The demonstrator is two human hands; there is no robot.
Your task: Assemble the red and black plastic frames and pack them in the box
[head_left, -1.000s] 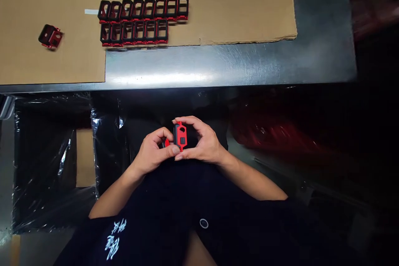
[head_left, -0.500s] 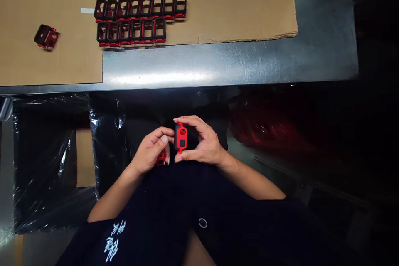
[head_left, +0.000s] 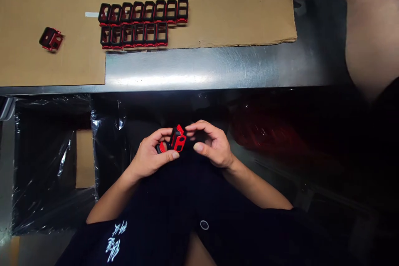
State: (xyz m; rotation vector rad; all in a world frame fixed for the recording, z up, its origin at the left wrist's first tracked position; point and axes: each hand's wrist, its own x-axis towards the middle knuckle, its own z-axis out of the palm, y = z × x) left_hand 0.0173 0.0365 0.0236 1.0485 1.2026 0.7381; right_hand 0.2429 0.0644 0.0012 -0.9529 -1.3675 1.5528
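My left hand [head_left: 150, 157] is closed on a small red-and-black frame [head_left: 179, 140], gripped between thumb and fingers and tilted. A second red-and-black piece [head_left: 161, 148] sits deeper in the same hand, partly covered by the fingers. Just to the right, my right hand [head_left: 217, 145] is open, thumb and fingers apart. Its index fingertip is close to the frame's upper right edge; whether it touches I cannot tell.
Two rows of similar frames [head_left: 149, 11] stand on cardboard [head_left: 233, 12] over a metal table [head_left: 199, 68]. One separate frame [head_left: 52, 39] lies further left. A co-worker's arm [head_left: 368, 29] reaches in at the upper right. Black plastic sheeting [head_left: 46, 162] hangs at the left.
The frame has passed from my right fingers into my left hand and now tilts. My right hand has let go and moved slightly right. A co-worker's arm has entered at the upper right.
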